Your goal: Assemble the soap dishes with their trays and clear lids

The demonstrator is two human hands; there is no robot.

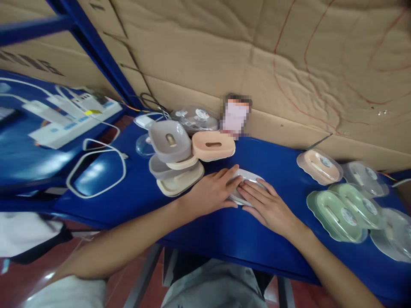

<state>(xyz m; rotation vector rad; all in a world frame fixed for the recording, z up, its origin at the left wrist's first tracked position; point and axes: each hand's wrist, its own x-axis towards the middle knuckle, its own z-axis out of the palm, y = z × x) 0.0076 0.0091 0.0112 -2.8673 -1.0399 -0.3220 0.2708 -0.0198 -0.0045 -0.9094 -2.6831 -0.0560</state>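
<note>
Both hands lie flat on a white oval dish [245, 188] that sits on the blue bench [199, 222] near its middle. The left hand [210, 192] covers the dish's left half with fingers stretched out and close together; the right hand [268, 205] presses on the right half, fingers likewise extended. Neither grip is curled around anything: the palms and fingers rest open on top of the dish, with the fingertips of the 2 hands nearly meeting. The dish looks like smooth, glossy plastic with a rounded rim; most of it is hidden under the hands.

To the left of the hands stands a loose pile of similar plastic pieces: a grey tray with a slot [169, 140] tilted on top, cream-coloured trays [180, 179] under it, and a peach tray with an oval slot [213, 146] beside them. Behind these lies a clear wrapped piece [195, 117].

On the right side of the bench lie finished-looking oval dishes in clear wrapping: a peach one [319, 166], 2 pale green ones [337, 209] overlapping, and clear-grey ones [364, 175] towards the edge. A white looped cable [96, 171] lies on the far left, and creased brown cardboard [257, 55] forms the wall behind the bench.
</note>
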